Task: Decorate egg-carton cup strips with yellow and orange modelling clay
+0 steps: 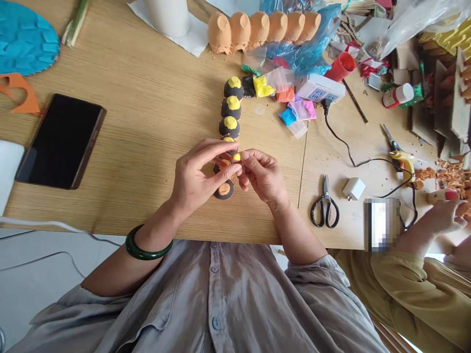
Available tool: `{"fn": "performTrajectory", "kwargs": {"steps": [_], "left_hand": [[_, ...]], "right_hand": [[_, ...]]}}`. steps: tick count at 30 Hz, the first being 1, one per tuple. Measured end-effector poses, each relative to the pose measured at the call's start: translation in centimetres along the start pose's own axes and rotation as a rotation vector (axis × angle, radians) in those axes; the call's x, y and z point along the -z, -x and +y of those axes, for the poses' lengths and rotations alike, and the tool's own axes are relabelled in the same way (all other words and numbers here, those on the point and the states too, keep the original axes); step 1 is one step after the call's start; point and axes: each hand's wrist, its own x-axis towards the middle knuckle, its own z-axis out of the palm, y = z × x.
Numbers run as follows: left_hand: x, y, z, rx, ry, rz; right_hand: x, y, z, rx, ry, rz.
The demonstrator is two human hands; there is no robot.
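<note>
A small lump of yellow modelling clay (pixel 236 157) is pinched between the thumb and index finger of my right hand (pixel 263 176). My left hand (pixel 195 171) curves around it from the other side, fingers stretched out and thumb apart, the thumb tip close to my right fingers. Beneath both hands runs an upright row of dark-coated egg-carton cups (pixel 231 109). The far cups carry yellow clay caps (pixel 234 82); the nearest cup (pixel 223 189) shows a bare orange top. My hands partly cover the cups in between.
Clay packets (pixel 264 86) lie beside a white power strip (pixel 320 89). An orange egg-carton strip (pixel 259 29) stands at the back. Black scissors (pixel 325 203), a white adapter (pixel 353 189) and a glue gun (pixel 404 162) are right, near another person's hand (pixel 441 218). A tablet (pixel 61 141) lies left.
</note>
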Motion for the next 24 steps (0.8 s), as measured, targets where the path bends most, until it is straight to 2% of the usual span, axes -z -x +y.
{"fn": "performTrajectory", "kwargs": {"steps": [3,7,17,24], "left_hand": [[-0.09,0.02,-0.01,-0.022,-0.023,0.030],[-0.19,0.04,-0.12,-0.022,-0.078,0.057],[0.05,0.27,-0.34,-0.085,-0.153,0.030],[-0.04,0.28,-0.33,-0.164,-0.151,0.102]], "right_hand": [[0.01,0.20,-0.19,0.012,0.051,-0.024],[-0.03,0.35,-0.64,0.032,0.103,0.006],[-0.01,0.42,-0.80,0.029,0.095,0.004],[-0.11,0.49,-0.77,0.031,0.058,-0.020]]}}
